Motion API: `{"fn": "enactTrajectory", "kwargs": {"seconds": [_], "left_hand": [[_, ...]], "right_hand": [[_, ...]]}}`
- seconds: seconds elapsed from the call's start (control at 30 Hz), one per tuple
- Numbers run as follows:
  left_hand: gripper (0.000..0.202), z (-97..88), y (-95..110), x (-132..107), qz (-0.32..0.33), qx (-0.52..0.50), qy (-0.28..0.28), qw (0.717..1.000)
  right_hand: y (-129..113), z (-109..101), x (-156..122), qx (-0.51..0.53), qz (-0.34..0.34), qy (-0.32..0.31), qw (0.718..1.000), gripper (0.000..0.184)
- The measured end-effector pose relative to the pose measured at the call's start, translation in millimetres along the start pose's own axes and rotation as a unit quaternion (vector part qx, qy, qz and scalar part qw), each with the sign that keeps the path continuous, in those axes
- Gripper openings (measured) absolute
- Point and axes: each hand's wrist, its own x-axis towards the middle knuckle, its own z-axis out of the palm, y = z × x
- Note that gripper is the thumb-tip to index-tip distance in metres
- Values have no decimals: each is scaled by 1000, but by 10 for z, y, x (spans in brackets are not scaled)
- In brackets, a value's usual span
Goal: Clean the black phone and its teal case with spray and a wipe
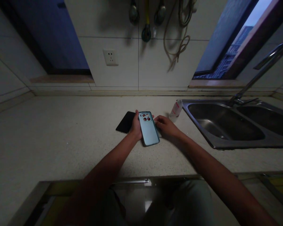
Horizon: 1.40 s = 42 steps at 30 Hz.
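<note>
A pale blue-green phone (148, 129) with its camera cluster facing up lies on the speckled countertop (61, 138). My left hand (136, 126) grips the phone along its left edge, fingers curled over the top. My right hand (165, 125) rests at the phone's right edge, fingers pinched together near its top corner; what they pinch is too small to make out. A flat black slab (125, 121), like a second phone or a screen, lies just left of my left hand, partly hidden by it.
A small clear bottle with a red label (175, 110) stands right of my hands, beside a steel double sink (226, 125) with a faucet (261, 72). A wall socket (110, 57), hanging utensils and a cord are on the tiled wall. An open drawer shows below the counter edge.
</note>
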Motion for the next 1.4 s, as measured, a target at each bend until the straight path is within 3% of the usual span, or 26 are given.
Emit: {"fn": "enactTrajectory", "kwargs": {"seconds": [0.13,0.37,0.6,0.87,1.0,1.13,1.27,1.4], "left_hand": [[68,-39,38,36,30,-4,31,999],[68,-43,87,56,67,-17,66,995],[67,-25,92,61,81,-26,72,994],[68,-100,40,138,52,-14,55,997],[69,-95,12,116,60,13,38,997],[70,-68,-14,95,62,31,54,996],[73,-50,-47,88,24,47,40,998],[69,-54,-85,74,-2,42,-3,999]], "right_hand": [[-135,-81,-73,53,55,-84,994,12],[-266,-214,-162,118,177,-237,948,27],[-317,-267,-182,126,109,-291,942,28],[-199,80,-181,260,67,-233,935,38],[-162,239,-232,275,25,-205,939,34],[-202,280,-284,124,-150,-129,972,17],[-272,253,-292,-61,-328,-62,941,13],[-285,230,-266,-125,-369,-11,921,19]]}}
